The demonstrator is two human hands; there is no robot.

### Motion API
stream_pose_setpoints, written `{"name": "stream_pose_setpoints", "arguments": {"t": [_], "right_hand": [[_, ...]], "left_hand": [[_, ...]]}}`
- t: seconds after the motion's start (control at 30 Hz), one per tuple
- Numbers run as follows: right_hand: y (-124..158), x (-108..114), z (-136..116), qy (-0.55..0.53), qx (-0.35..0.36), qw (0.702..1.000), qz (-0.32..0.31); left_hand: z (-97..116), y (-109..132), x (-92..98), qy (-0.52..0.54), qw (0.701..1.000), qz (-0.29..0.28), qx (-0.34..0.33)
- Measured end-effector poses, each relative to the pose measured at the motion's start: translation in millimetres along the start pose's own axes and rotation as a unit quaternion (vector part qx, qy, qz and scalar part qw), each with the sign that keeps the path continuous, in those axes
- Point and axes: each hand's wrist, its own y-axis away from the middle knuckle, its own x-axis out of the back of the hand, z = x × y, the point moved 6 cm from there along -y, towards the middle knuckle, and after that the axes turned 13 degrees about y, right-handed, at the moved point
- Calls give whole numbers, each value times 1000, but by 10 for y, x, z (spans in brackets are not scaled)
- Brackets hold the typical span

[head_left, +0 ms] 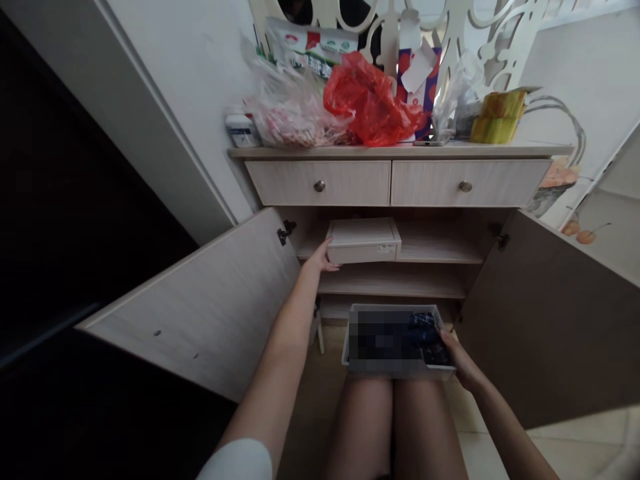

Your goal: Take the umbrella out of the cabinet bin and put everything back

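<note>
My left hand (326, 259) grips the left front corner of a closed pale box (363, 241), thumb on its side and fingers at its bottom edge. The box lies on the upper shelf (440, 249) of an opened cabinet and sticks out slightly at the front. On my thighs rests a translucent plastic bin (400, 371) holding dark, patterned folded fabric (431, 340); part of its contents is blurred out. My right hand (457, 357) is closed on the bin's right rim, its fingers partly hidden.
Both cabinet doors, left (210, 300) and right (555, 320), stand swung outward on either side. Two drawers (320, 175) with round knobs are closed above. The cabinet top bears a red plastic bag (370, 100), a clear bag (295, 107), a white bottle (242, 128) and yellow packages (500, 119).
</note>
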Motion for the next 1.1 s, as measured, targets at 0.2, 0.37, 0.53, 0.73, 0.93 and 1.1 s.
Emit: {"name": "stream_pose_setpoints", "arguments": {"t": [0.2,0.37,0.53,0.73,0.93,1.1], "right_hand": [[73,157,35,-42,-16,997,63],[69,745,25,-65,-22,990,120],[-130,1162,-360,-104,-5,974,201],[-452,1076,-791,-125,78,962,228],[-578,1005,-889,-129,80,969,196],[-548,1009,-915,-121,70,972,188]], "left_hand": [[-161,216,316,193,981,13,24],[-357,547,1023,248,967,19,61],[-574,875,1346,253,966,29,53],[-809,1019,1129,255,965,10,64],[-889,1035,1038,271,960,-9,64],[-938,1056,1035,278,958,-28,72]]}}
